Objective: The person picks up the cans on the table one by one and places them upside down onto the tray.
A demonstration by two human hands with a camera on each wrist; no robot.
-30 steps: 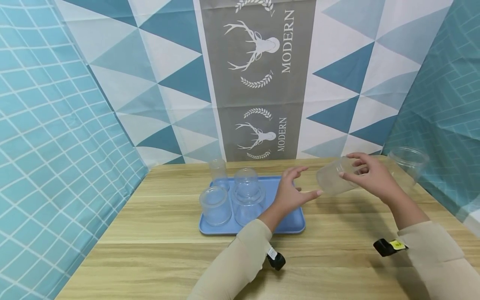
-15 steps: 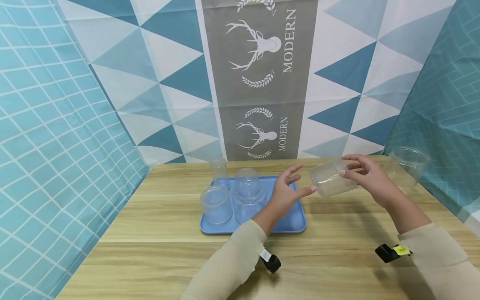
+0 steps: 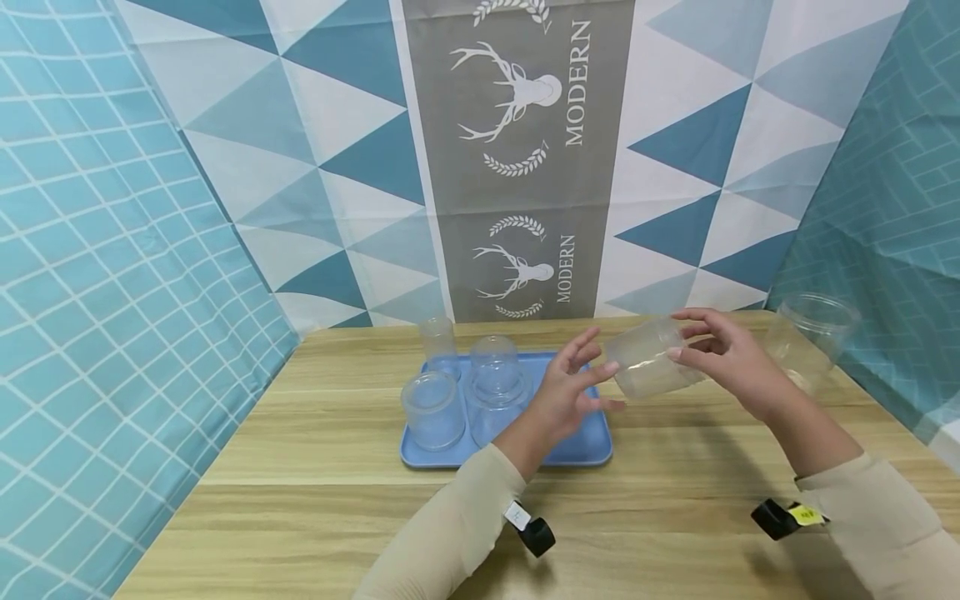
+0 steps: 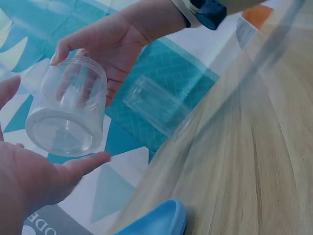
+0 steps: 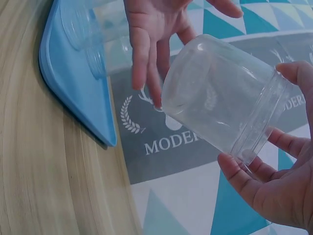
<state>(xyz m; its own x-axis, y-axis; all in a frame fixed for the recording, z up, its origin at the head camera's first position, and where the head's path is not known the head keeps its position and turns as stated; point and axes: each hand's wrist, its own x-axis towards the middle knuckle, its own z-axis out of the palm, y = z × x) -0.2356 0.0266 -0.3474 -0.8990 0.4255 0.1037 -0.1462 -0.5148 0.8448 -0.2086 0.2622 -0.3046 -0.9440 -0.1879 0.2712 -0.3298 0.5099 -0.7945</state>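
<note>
A clear plastic jar [image 3: 651, 360] is held in the air, tilted on its side with its base toward the left. My right hand [image 3: 726, 358] grips it round the threaded mouth, as the right wrist view shows with the jar [image 5: 215, 93] between thumb and fingers. My left hand [image 3: 561, 390] is spread beside the base. Its fingers look straight in the right wrist view, and I cannot tell whether they touch the jar. Behind the left hand, a blue tray [image 3: 596, 450] lies on the table, with clear jars [image 3: 433, 417] on its left part.
On the tray, one clear container [image 3: 493, 367] sits atop another clear jar [image 3: 495, 425], and a narrow clear one [image 3: 438, 346] stands behind. A larger clear jar [image 3: 816, 333] stands at the table's far right. Patterned cloth [image 3: 517, 167] hangs behind the wooden table [image 3: 315, 500].
My right hand has carried the jar a little to the left. My left hand has drawn slightly left and turned, its fingers still spread. The things on the tray have not moved.
</note>
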